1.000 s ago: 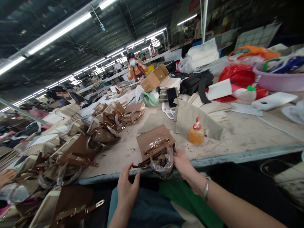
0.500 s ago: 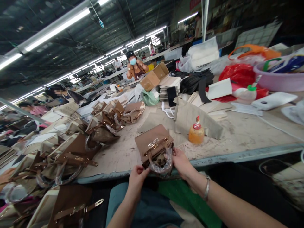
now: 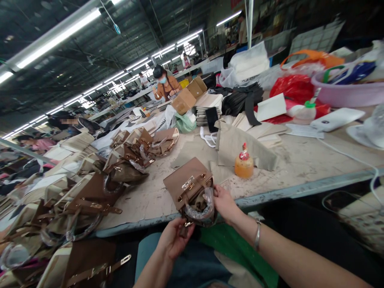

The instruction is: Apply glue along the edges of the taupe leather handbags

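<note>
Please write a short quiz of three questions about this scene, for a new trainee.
1. True or false: both hands touch the tan handbag.
2. What wraps the handbag's handle? A) clear plastic B) red tape C) string
3. Which thing stands on the table just right of the handbag?

Key:
1. True. The left hand holds its near underside at the table's edge; the right hand holds it by the handle.
2. A.
3. The orange bottle with a red top.
</note>
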{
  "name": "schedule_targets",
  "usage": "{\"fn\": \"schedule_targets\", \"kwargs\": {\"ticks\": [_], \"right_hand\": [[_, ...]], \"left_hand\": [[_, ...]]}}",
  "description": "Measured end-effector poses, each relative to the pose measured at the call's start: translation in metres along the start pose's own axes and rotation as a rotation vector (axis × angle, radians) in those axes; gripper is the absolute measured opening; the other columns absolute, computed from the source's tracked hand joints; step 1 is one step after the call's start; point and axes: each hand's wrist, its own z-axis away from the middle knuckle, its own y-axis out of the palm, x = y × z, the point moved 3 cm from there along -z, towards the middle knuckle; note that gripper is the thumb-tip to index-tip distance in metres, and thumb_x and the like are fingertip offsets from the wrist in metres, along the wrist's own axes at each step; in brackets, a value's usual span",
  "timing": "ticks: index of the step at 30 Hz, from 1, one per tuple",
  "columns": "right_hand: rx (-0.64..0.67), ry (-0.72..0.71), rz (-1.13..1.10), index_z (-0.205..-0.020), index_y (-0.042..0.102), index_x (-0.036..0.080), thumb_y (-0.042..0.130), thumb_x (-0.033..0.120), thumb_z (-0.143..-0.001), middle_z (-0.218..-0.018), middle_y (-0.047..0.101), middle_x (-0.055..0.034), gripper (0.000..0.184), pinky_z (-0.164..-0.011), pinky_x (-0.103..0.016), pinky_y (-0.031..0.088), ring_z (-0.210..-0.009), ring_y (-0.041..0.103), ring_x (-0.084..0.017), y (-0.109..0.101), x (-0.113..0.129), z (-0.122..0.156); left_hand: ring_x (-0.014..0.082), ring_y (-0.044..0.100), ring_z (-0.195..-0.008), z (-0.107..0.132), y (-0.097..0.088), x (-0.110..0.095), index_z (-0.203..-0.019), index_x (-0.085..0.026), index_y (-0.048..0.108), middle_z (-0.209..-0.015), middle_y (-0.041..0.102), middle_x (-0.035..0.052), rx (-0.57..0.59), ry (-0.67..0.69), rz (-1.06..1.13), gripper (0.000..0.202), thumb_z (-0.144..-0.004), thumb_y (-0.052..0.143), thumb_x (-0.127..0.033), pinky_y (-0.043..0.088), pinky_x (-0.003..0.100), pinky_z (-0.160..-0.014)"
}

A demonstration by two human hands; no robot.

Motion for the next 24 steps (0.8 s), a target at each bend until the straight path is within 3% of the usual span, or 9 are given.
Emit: {"fn": "schedule_targets", "kwargs": {"ticks": [3,5,10,13,18,21,24], "right_hand": [[0.018,-0.016,0.044,-0.1,0.058,0.018,0.074,0.044,-0.065,-0.099,0.073,-0.0089,0.046,-0.084,-0.041,0.057,-0.096,0.069,-0.029,0.003,-0.006,0.001],[0.036,-0.036,0.092,-0.103,0.057,0.018,0.07,0.042,-0.069,-0.099,0.073,-0.0086,0.043,-0.086,-0.04,0.056,-0.095,0.069,-0.027,0.005,-0.01,0.002],[0.049,-0.113,0.312,-0.109,0.056,0.018,0.061,0.027,-0.076,-0.108,0.07,-0.0083,0.035,-0.093,-0.036,0.051,-0.102,0.065,-0.024,0.002,-0.01,0.003],[0.041,-0.122,0.506,-0.102,0.06,0.018,0.06,0.02,-0.077,-0.101,0.07,-0.0076,0.025,-0.091,-0.036,0.05,-0.1,0.065,-0.025,-0.002,-0.004,0.005],[0.056,-0.113,0.812,-0.103,0.059,0.016,0.056,0.015,-0.083,-0.098,0.071,-0.0088,0.021,-0.081,-0.029,0.05,-0.093,0.067,-0.023,0.006,0.009,0.014],[0.075,-0.119,1.012,-0.105,0.059,0.012,0.054,0.016,-0.086,-0.095,0.071,-0.014,0.02,-0.08,-0.033,0.051,-0.092,0.068,-0.027,0.014,0.014,0.02],[0.102,-0.128,1.208,-0.101,0.06,0.009,0.05,0.014,-0.089,-0.089,0.07,-0.0172,0.017,-0.074,-0.036,0.052,-0.084,0.069,-0.03,0.02,0.014,0.024]], "left_hand": [[0.02,0.071,-0.065,0.005,0.005,0.01,-0.083,-0.006,0.062,-0.074,0.072,0.0155,0.064,-0.054,0.028,0.017,-0.08,0.048,0.002,0.06,0.027,-0.062],[0.0241,0.072,-0.072,0.007,0.011,0.014,-0.096,-0.002,0.063,-0.082,0.073,0.0185,0.151,-0.07,0.058,0.027,-0.075,0.048,0.005,0.061,0.032,-0.066],[0.0286,0.071,-0.089,0.008,0.022,0.012,-0.124,-0.01,0.058,-0.092,0.074,0.0131,0.313,-0.001,0.151,0.056,-0.072,0.049,0.008,0.058,0.046,-0.082],[0.0299,0.07,-0.092,0.006,0.026,0.008,-0.123,-0.014,0.059,-0.091,0.074,0.0109,0.348,0.028,0.189,0.047,-0.08,0.052,0.003,0.056,0.054,-0.086],[0.0239,0.071,-0.076,0.002,0.036,0.01,-0.104,-0.013,0.064,-0.086,0.073,0.0098,0.168,0.003,0.119,0.013,-0.093,0.061,-0.02,0.061,0.041,-0.07],[0.0216,0.071,-0.076,0.005,0.049,0.012,-0.102,-0.014,0.066,-0.087,0.074,0.0085,0.221,-0.022,0.133,0.02,-0.097,0.058,-0.031,0.061,0.038,-0.074],[0.023,0.072,-0.086,0.006,0.063,0.013,-0.103,-0.015,0.068,-0.093,0.075,0.0091,0.334,-0.024,0.145,0.022,-0.099,0.052,-0.028,0.06,0.039,-0.084]]}}
